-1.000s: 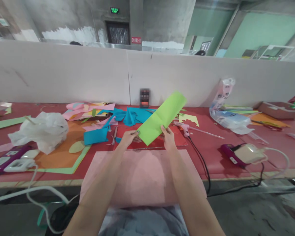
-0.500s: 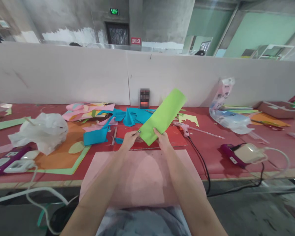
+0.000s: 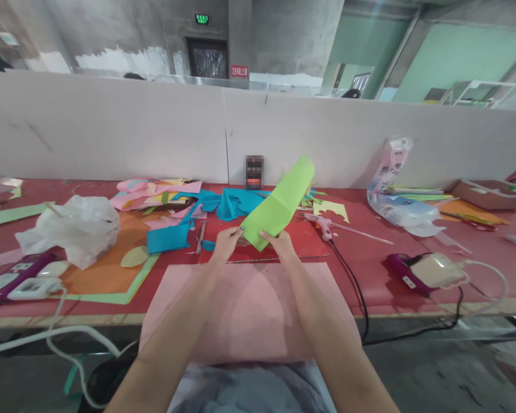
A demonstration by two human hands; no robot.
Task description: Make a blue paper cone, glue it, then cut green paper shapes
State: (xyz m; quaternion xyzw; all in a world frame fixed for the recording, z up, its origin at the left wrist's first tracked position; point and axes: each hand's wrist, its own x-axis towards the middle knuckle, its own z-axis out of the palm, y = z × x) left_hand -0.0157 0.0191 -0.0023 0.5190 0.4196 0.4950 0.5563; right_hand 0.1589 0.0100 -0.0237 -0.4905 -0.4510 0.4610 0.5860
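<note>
A light green sheet of paper point(image 3: 279, 203) is held up in both hands, tilted with its far end toward the upper right. My left hand point(image 3: 227, 241) grips its lower left corner. My right hand point(image 3: 280, 243) pinches the lower right edge, thumb on top and fingers hidden beneath. The paper bends slightly along its length. Under the hands lies a red board point(image 3: 303, 244) on the table, with a large pink sheet point(image 3: 249, 310) nearer to me. Blue paper pieces point(image 3: 227, 205) lie just behind the left hand.
A pink glue gun point(image 3: 324, 225) with a black cord lies at the right. Farther right are a clear plastic bag point(image 3: 408, 212) and a purple power strip point(image 3: 406, 272). On the left are a crumpled white plastic bag point(image 3: 77, 226) and orange paper point(image 3: 94, 278). A white partition point(image 3: 155, 132) stands behind.
The green paper has swung slightly left at its far end and curves more. My right hand's thumb has shifted left along the paper's lower end.
</note>
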